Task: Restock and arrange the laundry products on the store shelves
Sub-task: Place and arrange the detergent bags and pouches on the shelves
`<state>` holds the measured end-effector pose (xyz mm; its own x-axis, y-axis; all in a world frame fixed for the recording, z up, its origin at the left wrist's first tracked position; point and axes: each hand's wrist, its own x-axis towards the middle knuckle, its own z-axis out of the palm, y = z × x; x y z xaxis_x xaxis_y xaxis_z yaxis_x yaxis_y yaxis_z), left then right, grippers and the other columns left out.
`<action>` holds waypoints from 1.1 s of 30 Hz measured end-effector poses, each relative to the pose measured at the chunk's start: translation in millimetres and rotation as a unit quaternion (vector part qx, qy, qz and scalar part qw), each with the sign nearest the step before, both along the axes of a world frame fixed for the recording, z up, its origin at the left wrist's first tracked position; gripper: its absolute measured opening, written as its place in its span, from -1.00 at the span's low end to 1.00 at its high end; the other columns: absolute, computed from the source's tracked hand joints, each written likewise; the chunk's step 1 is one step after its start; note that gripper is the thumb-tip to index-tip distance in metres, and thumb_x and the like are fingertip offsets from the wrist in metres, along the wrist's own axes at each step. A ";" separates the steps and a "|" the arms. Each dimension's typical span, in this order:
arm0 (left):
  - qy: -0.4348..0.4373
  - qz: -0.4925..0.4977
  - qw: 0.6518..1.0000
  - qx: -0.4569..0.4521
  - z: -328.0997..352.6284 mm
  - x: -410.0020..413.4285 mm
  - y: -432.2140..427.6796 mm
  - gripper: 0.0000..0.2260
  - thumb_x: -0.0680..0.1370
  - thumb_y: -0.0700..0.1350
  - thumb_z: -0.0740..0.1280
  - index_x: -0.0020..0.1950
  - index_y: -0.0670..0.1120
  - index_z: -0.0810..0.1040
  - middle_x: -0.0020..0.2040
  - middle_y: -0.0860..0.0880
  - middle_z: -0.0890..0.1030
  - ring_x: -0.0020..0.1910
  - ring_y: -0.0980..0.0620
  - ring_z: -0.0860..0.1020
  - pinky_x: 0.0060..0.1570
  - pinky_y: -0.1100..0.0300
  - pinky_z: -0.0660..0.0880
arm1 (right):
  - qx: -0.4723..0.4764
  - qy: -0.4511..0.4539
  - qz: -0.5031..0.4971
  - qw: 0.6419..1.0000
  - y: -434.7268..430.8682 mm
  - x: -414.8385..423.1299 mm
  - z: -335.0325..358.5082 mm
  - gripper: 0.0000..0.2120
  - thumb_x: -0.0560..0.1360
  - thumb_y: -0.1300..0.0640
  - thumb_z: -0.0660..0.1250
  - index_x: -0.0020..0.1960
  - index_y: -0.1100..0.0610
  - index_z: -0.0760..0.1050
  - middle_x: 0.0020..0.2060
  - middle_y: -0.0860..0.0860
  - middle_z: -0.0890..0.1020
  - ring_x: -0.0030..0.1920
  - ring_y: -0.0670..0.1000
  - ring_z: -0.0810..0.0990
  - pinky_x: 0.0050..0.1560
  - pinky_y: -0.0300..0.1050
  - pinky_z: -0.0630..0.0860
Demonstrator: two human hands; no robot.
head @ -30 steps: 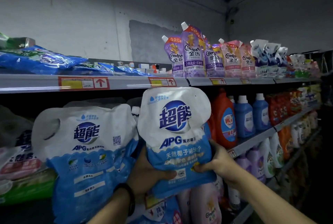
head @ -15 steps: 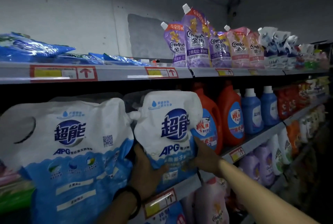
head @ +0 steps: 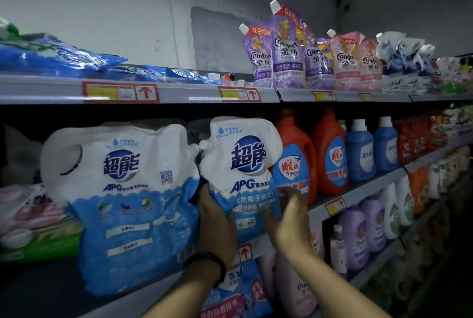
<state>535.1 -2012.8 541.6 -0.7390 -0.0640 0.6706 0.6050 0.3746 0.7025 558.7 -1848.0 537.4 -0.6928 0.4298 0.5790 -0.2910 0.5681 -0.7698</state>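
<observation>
Seen from the head camera, the left hand [head: 216, 225] is held flat with its fingers straight and pointing up. They are laid against the lower left edge of the small pouch [head: 243, 172], a white and blue detergent bag standing upright on the shelf [head: 371, 186]. A dark wristband [head: 204, 264] sits on that wrist.

The right hand [head: 289, 223] is also spread open, fingers straight, at the pouch's lower right corner. It is blurred, so it may be touching the bag or just off it. Neither hand is wrapped round anything.

Just left of the left hand stands a big pouch [head: 122, 189] of the same brand, touching the small one near the spout. Right behind the right hand's fingertips is an orange bottle [head: 294, 159], its lower label hidden by them. A price tag [head: 244, 252] shows only partly between the two wrists. The bottom of the small pouch is covered by the hands.
</observation>
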 end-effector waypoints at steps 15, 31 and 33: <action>0.098 0.246 0.709 -0.653 26.0 78.8 -115.1 -0.42 0.72 0.09 0.09 0.68 -0.15 0.12 0.65 -0.16 0.22 0.68 -0.25 -0.01 0.57 -0.27 -0.41 | -0.068 -0.124 0.327 0.934 -159.9 50.3 20.7 -0.50 0.68 -0.19 0.22 0.57 -0.06 0.39 0.44 -0.13 0.48 0.45 -0.07 0.45 0.54 -0.04 0.37; 0.121 0.292 0.806 -0.500 9.3 118.1 -283.5 -0.79 0.45 0.04 0.44 0.01 -0.01 0.58 -0.04 -0.01 0.54 0.04 -0.17 0.50 0.56 -0.28 0.19 | 0.135 -0.122 0.313 0.932 -268.3 50.3 17.5 -0.56 0.69 -0.05 0.28 0.52 0.04 0.39 0.42 0.06 0.46 0.41 0.08 0.48 0.43 -0.01 0.45; 0.147 0.291 0.816 -0.478 3.0 119.3 -285.9 -0.83 0.50 0.06 0.35 -0.01 0.01 0.58 -0.06 0.00 0.54 0.02 -0.14 0.50 0.55 -0.26 0.21 | 0.172 -0.098 0.288 0.937 -274.6 44.7 21.2 -0.56 0.69 -0.02 0.26 0.54 0.00 0.35 0.40 0.09 0.40 0.39 0.13 0.46 0.43 0.05 0.45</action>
